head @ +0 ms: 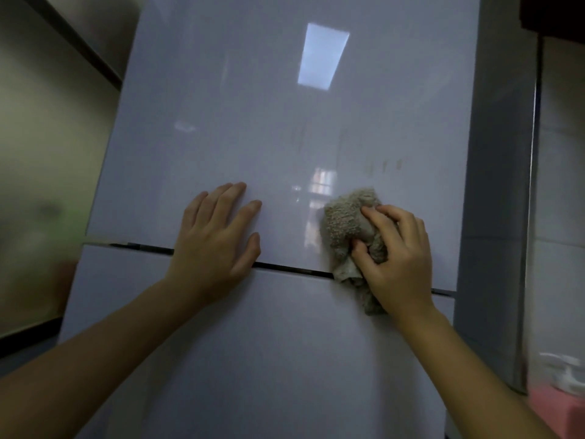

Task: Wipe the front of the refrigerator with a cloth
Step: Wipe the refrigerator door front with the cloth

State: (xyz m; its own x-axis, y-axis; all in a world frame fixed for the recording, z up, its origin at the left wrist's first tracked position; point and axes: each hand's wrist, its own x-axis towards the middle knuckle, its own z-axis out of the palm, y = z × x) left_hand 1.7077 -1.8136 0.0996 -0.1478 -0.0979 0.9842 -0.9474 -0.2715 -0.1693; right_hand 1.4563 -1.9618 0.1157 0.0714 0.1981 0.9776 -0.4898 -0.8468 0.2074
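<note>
The refrigerator (pixel 269 122) fills the view, its glossy pale grey front split by a dark horizontal gap between an upper and a lower door. My right hand (pixel 395 258) grips a crumpled beige terry cloth (pixel 342 223) and presses it on the upper door's lower right, just above the gap; part of the cloth hangs over the gap. My left hand (pixel 218 239) lies flat on the upper door with fingers spread, its heel over the gap. Faint brownish smudges (pixel 384 166) show above the cloth.
A beige wall (pixel 41 137) stands to the left of the refrigerator. On the right are the fridge's grey side (pixel 497 185), a tiled wall (pixel 560 201) and, low down, a white object on something pink (pixel 560 394).
</note>
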